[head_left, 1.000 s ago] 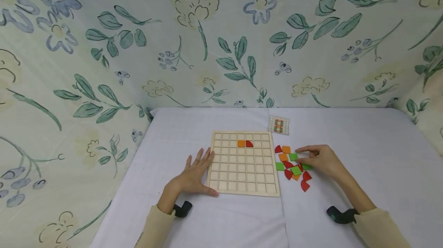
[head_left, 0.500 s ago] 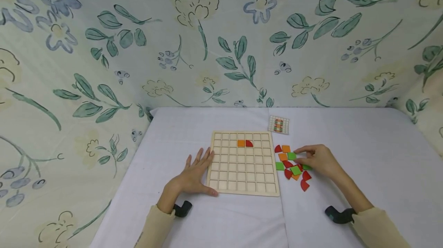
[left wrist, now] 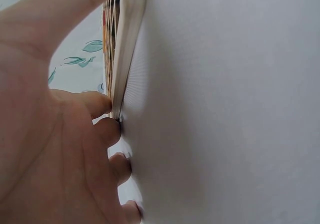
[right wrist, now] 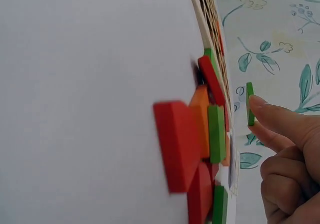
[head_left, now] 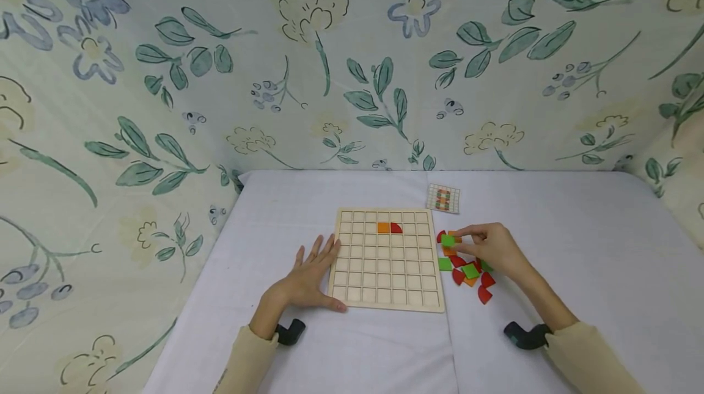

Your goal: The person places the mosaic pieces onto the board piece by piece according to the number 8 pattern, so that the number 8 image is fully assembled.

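Between thumb and forefinger my right hand point(head_left: 493, 250) pinches a green square tile point(head_left: 448, 240), lifted over the loose pieces. In the right wrist view that green tile point(right wrist: 250, 103) stands on edge at the fingertips, clear of the pile. My left hand point(head_left: 309, 280) rests with spread fingers at the left edge of the wooden grid board point(head_left: 367, 267), thumb by its near corner. The left wrist view shows the fingers against the board's side point(left wrist: 131, 38). An orange square tile point(head_left: 383, 228) and a red quarter-circle tile point(head_left: 396, 228) lie side by side in the board's second row.
Right of the board lie several loose tiles, among them a green square point(head_left: 470, 270), a red quarter circle point(head_left: 484, 295) and an orange square partly covered. A small pattern card point(head_left: 442, 198) lies behind them. A white cloth point(head_left: 605, 247) covers the table; a floral curtain point(head_left: 352, 76) hangs behind.
My right hand has picked the green square tile up from the pile and moved it left, over the orange tiles. The left hand and the board have not moved.
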The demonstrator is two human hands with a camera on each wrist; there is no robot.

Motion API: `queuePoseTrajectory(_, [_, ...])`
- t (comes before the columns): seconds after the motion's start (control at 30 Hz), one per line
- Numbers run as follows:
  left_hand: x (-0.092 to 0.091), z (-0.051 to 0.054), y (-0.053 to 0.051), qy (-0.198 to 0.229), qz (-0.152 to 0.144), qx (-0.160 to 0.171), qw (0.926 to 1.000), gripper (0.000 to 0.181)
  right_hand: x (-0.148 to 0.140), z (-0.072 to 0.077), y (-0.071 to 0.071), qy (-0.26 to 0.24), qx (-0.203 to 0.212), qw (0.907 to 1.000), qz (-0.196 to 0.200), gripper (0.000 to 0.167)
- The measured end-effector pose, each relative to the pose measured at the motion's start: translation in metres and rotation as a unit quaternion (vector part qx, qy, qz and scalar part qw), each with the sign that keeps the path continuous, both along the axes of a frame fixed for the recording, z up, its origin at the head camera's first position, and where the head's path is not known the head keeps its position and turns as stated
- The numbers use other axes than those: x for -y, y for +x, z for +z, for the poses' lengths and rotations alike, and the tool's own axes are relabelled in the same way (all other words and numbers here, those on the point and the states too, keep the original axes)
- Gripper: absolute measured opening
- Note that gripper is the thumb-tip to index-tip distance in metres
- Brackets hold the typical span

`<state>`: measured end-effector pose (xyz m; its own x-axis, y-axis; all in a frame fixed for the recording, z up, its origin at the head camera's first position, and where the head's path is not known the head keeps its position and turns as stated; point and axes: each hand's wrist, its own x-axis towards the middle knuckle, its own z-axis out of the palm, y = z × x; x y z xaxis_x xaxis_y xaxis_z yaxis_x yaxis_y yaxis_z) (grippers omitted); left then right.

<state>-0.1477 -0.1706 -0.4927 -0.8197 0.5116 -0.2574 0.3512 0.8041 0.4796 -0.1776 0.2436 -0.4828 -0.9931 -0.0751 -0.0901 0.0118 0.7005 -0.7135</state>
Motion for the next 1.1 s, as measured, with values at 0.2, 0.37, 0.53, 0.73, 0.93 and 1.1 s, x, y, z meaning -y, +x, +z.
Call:
queuePoseTrajectory(0.2, [0.000,0.000,0.000,-0.003,-0.001,0.000,1.0000,0.139,0.026,0.002,-0.008,-0.026,0.004,0.9995,0.020,0.034])
queuePoseTrajectory(0.37, [-0.001,0.000,-0.001,-0.002,0.000,0.001,1.0000,0.139,0.045,0.001,-0.017,-0.041,-0.013,0.9981,0.045,0.032])
queuePoseTrajectory(0.53, [-0.001,0.000,-0.001,0.000,-0.001,0.001,1.0000,0.139,0.060,-0.002,-0.025,-0.045,-0.019,0.9970,0.060,0.032])
queuePoseTrajectory(0.73, [0.000,0.000,-0.001,0.001,-0.002,0.000,1.0000,0.140,0.072,-0.007,-0.030,-0.053,-0.019,0.9954,0.078,0.027])
queuePoseTrajectory(0.93, [0.001,0.000,-0.001,0.003,-0.001,0.002,1.0000,0.140,0.082,-0.006,-0.029,-0.058,-0.012,0.9952,0.078,0.026])
queuePoseTrajectory(1.1, [0.001,0.000,0.000,0.003,-0.001,0.002,1.0000,0.140,0.084,-0.005,-0.030,-0.054,-0.012,0.9954,0.078,0.025])
